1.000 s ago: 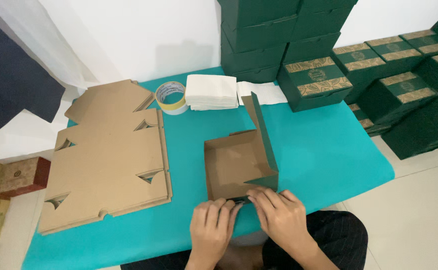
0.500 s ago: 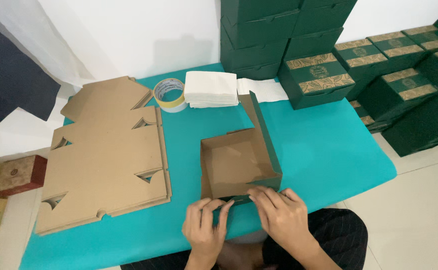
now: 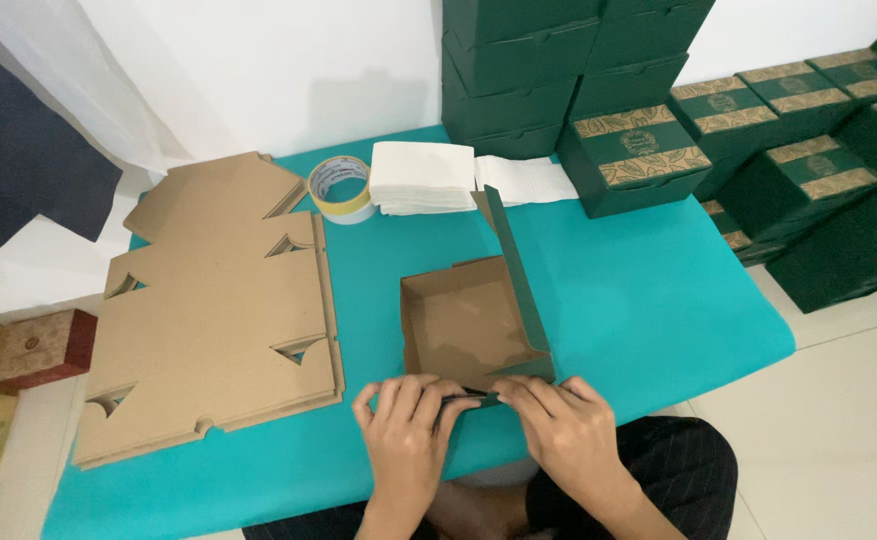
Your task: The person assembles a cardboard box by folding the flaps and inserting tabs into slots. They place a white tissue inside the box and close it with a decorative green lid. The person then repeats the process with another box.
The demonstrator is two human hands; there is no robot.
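A half-folded cardboard box (image 3: 469,325), brown inside and dark green outside, sits on the teal table (image 3: 649,300) in front of me. Its lid flap (image 3: 514,265) stands upright on the right side. My left hand (image 3: 406,425) and my right hand (image 3: 559,430) both pinch the box's near wall flap (image 3: 474,398) at the table's front edge, fingers curled over it.
A stack of flat brown box blanks (image 3: 214,310) lies to the left. A tape roll (image 3: 340,188) and folded white tissue sheets (image 3: 421,177) lie at the back. Finished green boxes (image 3: 639,150) are piled at the back and right. A small red-brown box (image 3: 34,347) sits at left.
Both hands have stayed on the near flap, fingers shifting slightly closer together along it. The box has barely moved.
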